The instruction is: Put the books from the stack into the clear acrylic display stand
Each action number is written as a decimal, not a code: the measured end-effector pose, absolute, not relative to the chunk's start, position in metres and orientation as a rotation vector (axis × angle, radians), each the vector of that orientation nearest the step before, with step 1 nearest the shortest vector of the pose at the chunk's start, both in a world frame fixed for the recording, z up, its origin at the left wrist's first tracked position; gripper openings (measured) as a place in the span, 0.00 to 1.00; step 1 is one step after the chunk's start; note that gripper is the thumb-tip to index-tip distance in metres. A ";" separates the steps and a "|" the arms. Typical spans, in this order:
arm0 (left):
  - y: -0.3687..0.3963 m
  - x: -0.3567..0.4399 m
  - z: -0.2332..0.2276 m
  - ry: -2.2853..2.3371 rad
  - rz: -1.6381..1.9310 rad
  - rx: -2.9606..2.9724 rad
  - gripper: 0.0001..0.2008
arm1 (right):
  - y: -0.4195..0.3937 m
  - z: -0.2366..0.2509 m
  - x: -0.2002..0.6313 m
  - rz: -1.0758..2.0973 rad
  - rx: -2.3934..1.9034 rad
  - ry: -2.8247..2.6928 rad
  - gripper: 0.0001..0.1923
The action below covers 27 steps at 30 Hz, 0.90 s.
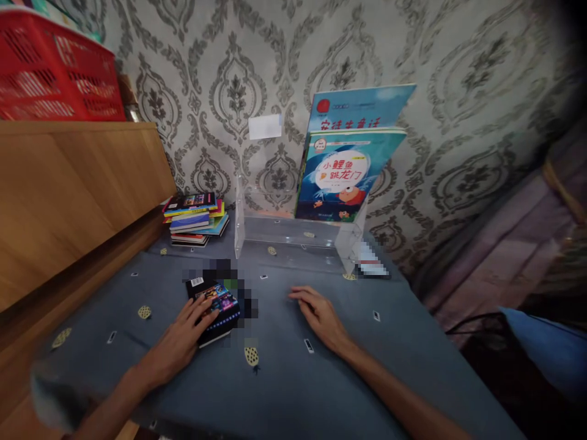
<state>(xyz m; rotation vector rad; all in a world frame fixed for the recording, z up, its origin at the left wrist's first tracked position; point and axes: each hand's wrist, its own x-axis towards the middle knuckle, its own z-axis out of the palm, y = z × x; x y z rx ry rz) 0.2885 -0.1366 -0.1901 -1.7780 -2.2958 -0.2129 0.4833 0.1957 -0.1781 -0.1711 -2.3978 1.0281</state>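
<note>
Fingers (202,305) on book (215,308), stand (293,232) holding books (343,177)

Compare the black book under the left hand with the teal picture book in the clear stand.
The black book lies flat on the grey cloth; the teal picture book stands nearly upright, leaning in the clear stand. The left hand rests on the black book; no hand touches the teal picture book. The black book looks smaller and darker. Both show colourful printed covers.

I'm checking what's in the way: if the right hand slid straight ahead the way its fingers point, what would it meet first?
The right hand lies flat on the gray cloth, fingers pointing up and left. Probably the clear acrylic book stand comes first; only bare cloth shows between them, though depth is unclear.
</note>
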 end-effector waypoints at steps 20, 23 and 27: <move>-0.056 0.352 -0.159 -2.087 -0.259 -2.318 0.40 | 0.197 -0.176 0.489 0.871 -0.127 -2.429 0.17; -0.031 0.361 -0.153 -1.973 -0.281 -2.451 0.36 | 0.191 -0.172 0.488 0.786 0.006 -2.432 0.17; -0.004 0.377 -0.143 -1.877 -0.315 -2.571 0.31 | 0.180 -0.164 0.482 0.759 0.200 -2.565 0.19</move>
